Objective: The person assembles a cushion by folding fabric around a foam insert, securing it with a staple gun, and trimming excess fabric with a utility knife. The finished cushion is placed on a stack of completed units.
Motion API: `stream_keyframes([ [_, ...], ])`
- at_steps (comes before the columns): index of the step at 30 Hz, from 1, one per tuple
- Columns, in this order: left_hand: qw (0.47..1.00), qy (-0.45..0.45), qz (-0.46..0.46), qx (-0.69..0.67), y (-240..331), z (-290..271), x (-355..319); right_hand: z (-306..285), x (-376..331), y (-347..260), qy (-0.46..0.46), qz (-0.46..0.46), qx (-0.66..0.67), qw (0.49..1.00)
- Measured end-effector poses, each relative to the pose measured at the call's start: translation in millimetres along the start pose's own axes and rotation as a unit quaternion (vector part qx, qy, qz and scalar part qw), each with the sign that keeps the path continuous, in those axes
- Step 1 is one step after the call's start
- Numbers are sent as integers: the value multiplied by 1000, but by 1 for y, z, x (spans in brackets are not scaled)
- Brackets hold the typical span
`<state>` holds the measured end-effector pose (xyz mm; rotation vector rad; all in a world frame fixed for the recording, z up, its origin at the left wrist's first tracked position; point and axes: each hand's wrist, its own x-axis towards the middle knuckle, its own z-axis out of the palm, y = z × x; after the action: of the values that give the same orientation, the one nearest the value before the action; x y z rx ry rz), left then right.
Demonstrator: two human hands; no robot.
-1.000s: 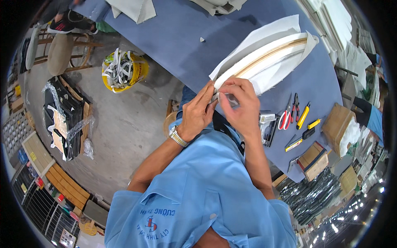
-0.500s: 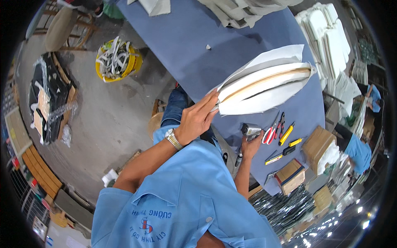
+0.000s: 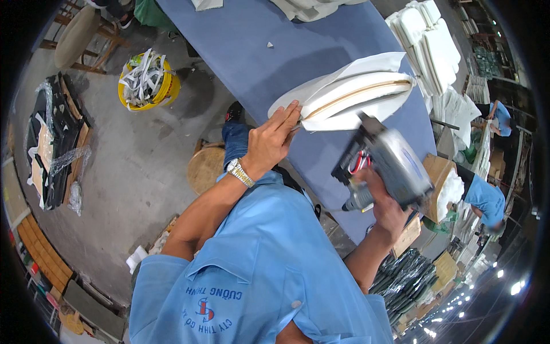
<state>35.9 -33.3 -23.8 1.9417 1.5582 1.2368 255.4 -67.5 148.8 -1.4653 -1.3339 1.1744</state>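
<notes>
My left hand [image 3: 269, 142], with a watch on its wrist, grips the near left end of a seat pad [image 3: 349, 100] covered in white fabric. The pad is tilted up on its edge, and a thin light-brown board edge shows between its white layers. In my right hand [image 3: 388, 207] is a silver and black staple gun [image 3: 398, 160], held by its handle above the table, its nose close to the pad's lower edge but seemingly apart from it. The gun is a little blurred. Red-handled pliers [image 3: 360, 162] lie partly hidden behind it.
The blue-topped table [image 3: 229, 40] carries grey-white fabric pieces [image 3: 315, 8] at its far end and a cardboard box [image 3: 438, 186] at the right. A yellow bucket of scraps [image 3: 150, 83] and a round stool [image 3: 206, 170] stand left. White pads [image 3: 427, 46] are stacked beyond. A person [image 3: 487, 198] works at right.
My right hand has lifted the staple gun off the table's right side and swung it up toward the pad. My left hand still holds the pad; the whole view has shifted slightly.
</notes>
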Motion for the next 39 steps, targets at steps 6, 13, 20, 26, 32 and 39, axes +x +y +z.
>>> stream_keyframes([
  [6,1000,6,-5,2,-3,4,-10,52,33,31,-81,82,-77,990],
  [13,1000,13,-12,-4,-6,1,-8,63,20,71,-35,112,1,993],
  [20,999,7,-38,-18,-7,-6,4,74,23,86,-26,46,-1,999],
  [26,999,3,-37,-19,-6,-6,6,77,30,91,-31,45,3,998],
  [32,999,-3,-49,-18,-2,-7,6,80,25,95,-18,12,-31,999],
  [39,998,-4,-51,-20,-1,-6,5,79,28,94,-25,-23,-82,996],
])
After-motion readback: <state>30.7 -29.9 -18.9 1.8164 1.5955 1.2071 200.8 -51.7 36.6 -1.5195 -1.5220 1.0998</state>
